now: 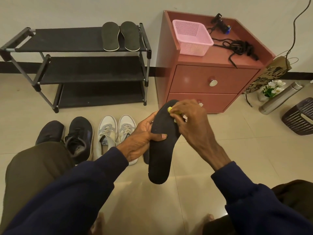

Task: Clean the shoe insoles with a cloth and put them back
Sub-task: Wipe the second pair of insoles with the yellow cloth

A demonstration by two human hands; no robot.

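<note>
Wiping a long black foam insole (161, 150) with a small yellow cloth (170, 109) above the pale tiled floor (186, 197)
The left hand (142, 138) is holding the insole at its narrow middle, thumb lying across the face and fingers curling behind, so that grip is closing round the insole itself; the right hand (188, 119) is pinching the bunched cloth in a tight grip and pressing it onto the insole's far end. The insole is hanging in the air in front of a pair of white lace-up sneakers (108, 133). It is looking light, thin and bendy, likely flexing under rubbing, so backing it just behind the wiped patch is seeming wisest. Two dark flat insoles (110, 36) are lying side by side on the black metal shoe rack (67, 39)
</note>
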